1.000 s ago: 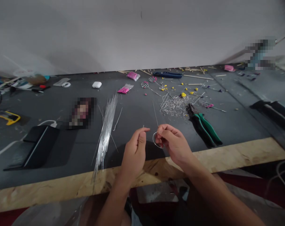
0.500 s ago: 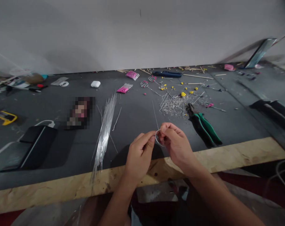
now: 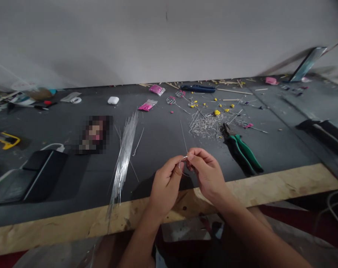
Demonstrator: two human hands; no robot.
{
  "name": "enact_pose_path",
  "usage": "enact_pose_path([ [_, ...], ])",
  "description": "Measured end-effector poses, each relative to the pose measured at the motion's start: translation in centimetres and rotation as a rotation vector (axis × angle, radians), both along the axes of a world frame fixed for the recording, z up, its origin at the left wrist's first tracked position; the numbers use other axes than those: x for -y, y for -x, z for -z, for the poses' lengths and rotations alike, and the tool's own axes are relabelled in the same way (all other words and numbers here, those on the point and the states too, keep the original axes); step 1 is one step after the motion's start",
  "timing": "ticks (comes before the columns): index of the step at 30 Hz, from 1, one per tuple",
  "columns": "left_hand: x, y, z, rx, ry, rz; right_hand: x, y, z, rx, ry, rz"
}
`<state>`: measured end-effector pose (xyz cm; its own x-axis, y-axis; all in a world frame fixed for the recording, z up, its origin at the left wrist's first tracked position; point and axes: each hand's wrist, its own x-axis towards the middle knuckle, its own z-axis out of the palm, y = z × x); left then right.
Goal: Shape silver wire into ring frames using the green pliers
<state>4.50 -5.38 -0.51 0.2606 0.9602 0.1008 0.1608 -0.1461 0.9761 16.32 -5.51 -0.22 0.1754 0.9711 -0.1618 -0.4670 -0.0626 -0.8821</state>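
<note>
Fingers (image 3: 173, 163) of the left hand (image 3: 164, 186) and right hand (image 3: 210, 175) pinch the wire loop (image 3: 179, 169) — light, even pressure should best keep its curve round.

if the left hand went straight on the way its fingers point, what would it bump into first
Most likely the wire loop, which the left hand seems to touch, then the fingertips of the right hand. Depth is unclear in this single view.
</note>
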Motion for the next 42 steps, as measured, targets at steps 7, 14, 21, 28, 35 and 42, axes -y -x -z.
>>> enact_pose_path([
  [7,0.1,-0.2,0.0,0.056,0.015,-0.010,0.0,-0.3,0.1,-0.058,-0.020,-0.037],
  [14,0.2,-0.4,-0.3,0.038,-0.008,-0.002,0.0,0.0,-0.4,0.025,-0.041,-0.023],
  [21,0.2,-0.6,0.3,0.160,0.103,-0.042,0.2,0.0,-0.4,0.076,-0.043,-0.041],
  [28,0.2,-0.4,0.4,0.063,0.138,-0.027,-0.1,-0.1,-0.3,0.129,0.006,0.013],
  [35,-0.4,-0.5,0.9,0.099,0.226,-0.248,-0.7,-0.6,0.0,0.283,-0.016,0.097],
  [42,-0.4,-0.6,0.6,0.274,0.255,-0.294,-0.4,-0.3,-0.1,0.375,-0.012,0.057],
])
